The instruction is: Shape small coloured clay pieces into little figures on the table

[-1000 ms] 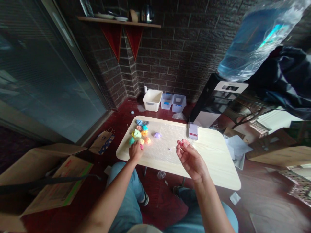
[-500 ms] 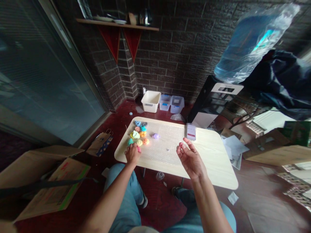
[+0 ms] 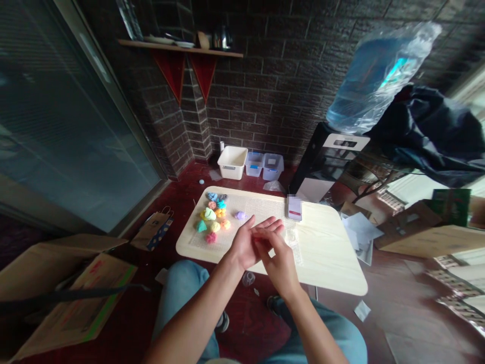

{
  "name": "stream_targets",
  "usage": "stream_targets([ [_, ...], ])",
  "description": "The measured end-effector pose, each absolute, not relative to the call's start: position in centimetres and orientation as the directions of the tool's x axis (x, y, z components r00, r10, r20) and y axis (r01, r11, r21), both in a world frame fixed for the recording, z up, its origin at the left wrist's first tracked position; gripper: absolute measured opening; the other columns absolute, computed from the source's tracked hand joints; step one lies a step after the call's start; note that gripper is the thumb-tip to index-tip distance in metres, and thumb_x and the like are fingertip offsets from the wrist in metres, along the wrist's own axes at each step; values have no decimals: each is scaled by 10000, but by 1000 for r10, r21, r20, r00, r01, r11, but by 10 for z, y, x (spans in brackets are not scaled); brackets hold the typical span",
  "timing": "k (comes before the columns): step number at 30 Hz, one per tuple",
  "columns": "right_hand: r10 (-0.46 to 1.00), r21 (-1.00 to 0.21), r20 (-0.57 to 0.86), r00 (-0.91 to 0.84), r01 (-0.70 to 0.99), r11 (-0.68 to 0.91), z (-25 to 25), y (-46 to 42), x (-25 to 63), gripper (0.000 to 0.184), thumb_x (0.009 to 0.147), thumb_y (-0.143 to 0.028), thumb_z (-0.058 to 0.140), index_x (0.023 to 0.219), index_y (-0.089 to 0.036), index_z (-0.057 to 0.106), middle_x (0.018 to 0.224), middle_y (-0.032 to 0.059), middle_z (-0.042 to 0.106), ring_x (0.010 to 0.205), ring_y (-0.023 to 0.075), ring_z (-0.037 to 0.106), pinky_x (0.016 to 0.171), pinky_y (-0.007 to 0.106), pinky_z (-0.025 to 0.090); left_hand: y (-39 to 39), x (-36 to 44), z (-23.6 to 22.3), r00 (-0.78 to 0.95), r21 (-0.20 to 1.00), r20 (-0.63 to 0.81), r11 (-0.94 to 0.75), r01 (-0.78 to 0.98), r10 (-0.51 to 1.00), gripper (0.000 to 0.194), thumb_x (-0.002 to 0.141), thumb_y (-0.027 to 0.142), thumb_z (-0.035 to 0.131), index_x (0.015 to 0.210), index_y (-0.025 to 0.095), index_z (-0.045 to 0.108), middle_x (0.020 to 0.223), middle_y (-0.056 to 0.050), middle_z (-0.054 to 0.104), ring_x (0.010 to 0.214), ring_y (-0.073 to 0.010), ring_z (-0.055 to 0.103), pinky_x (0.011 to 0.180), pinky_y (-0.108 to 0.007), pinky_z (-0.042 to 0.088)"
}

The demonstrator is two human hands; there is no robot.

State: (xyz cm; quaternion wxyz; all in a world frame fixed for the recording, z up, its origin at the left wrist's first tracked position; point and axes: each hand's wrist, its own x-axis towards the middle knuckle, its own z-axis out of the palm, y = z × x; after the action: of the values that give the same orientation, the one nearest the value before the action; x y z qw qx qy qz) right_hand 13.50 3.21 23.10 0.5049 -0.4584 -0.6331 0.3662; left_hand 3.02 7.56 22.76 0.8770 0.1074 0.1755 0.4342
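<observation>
Over the front middle of the table, my two hands meet. My left hand (image 3: 245, 247) lies palm up with its fingers stretched out. Bent fingers of my right hand (image 3: 281, 265) rest on that palm, pinched around what seems to be a small pink-red bit of clay, mostly hidden. To the left, several soft clay lumps sit grouped on a clear bubble-wrap sheet (image 3: 254, 205): a pink lump (image 3: 211, 237), a green lump (image 3: 201, 226), an orange lump (image 3: 225, 224) and others. A purple lump (image 3: 240, 215) lies apart from them, beyond my left hand.
A phone (image 3: 294, 210) lies at the back edge of the pale table (image 3: 333, 253). Behind it stand a white bin (image 3: 232, 169), two clear bins (image 3: 273, 167) and a water dispenser (image 3: 322, 156). Cardboard boxes (image 3: 102, 293) flank both sides.
My left hand has left the pink lump and moved right, turning palm up. My right hand has come left and down onto it. The view has shifted slightly.
</observation>
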Motion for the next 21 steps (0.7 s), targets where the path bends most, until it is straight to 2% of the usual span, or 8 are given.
stream_targets([
  [4,941,-904,338,5,278,324,243,33,146,241,903,-279,555,1131,-279,633,1105,41,681,1038,217,605,940,361,440,73,29,229,548,224,-214,586,-779,809,479,935,383,379,1258,65,534,1191,-146,655,1169,-210,579,1017,-325,413],
  [6,919,-884,388,73,311,349,249,39,147,276,951,-319,461,1188,-279,596,1189,52,639,1127,215,566,990,378,415,69,32,234,529,231,-237,576,-784,815,475,937,399,380,1220,70,572,1096,-128,694,1081,-186,621,959,-284,449],
  [8,895,-837,444,40,376,398,251,44,142,356,978,-348,377,1296,-279,521,1372,61,518,1293,224,443,1082,425,334,63,37,240,529,274,-230,575,-771,817,503,928,453,384,1216,95,589,1082,-118,698,1057,-191,627,937,-285,463],
  [11,877,-696,468,-114,564,445,246,46,127,475,985,-392,313,1443,-273,349,1572,53,223,1458,265,133,1156,548,131,54,46,243,486,366,-142,502,-784,862,570,919,556,310,1303,204,542,1287,-87,608,1219,-232,536,1021,-374,413],
  [13,877,-600,441,-190,665,445,242,43,116,525,989,-410,271,1494,-268,239,1602,57,98,1470,288,11,1143,604,78,50,53,239,418,413,-106,423,-806,902,584,917,589,237,1357,293,480,1445,-31,469,1349,-236,405,1086,-428,337],
  [15,868,-537,434,-242,704,465,240,39,109,558,988,-435,238,1514,-266,160,1608,60,19,1465,307,-39,1132,623,77,48,58,230,318,455,-84,320,-831,944,560,913,591,213,1393,376,406,1530,35,336,1424,-218,275,1122,-450,268],
  [17,853,-505,466,-235,721,475,243,40,107,583,982,-450,234,1521,-271,105,1608,52,-40,1460,324,-59,1125,633,75,46,63,226,257,488,-50,248,-837,965,546,901,603,233,1403,430,362,1547,71,290,1455,-208,186,1133,-462,233],
  [21,834,-490,537,-129,756,433,252,48,114,581,984,-394,237,1520,-301,32,1607,38,-53,1457,323,-90,1108,663,68,45,66,241,383,502,-66,362,-785,921,613,870,644,285,1391,351,425,1504,1,382,1448,-248,202,1139,-472,222],
])
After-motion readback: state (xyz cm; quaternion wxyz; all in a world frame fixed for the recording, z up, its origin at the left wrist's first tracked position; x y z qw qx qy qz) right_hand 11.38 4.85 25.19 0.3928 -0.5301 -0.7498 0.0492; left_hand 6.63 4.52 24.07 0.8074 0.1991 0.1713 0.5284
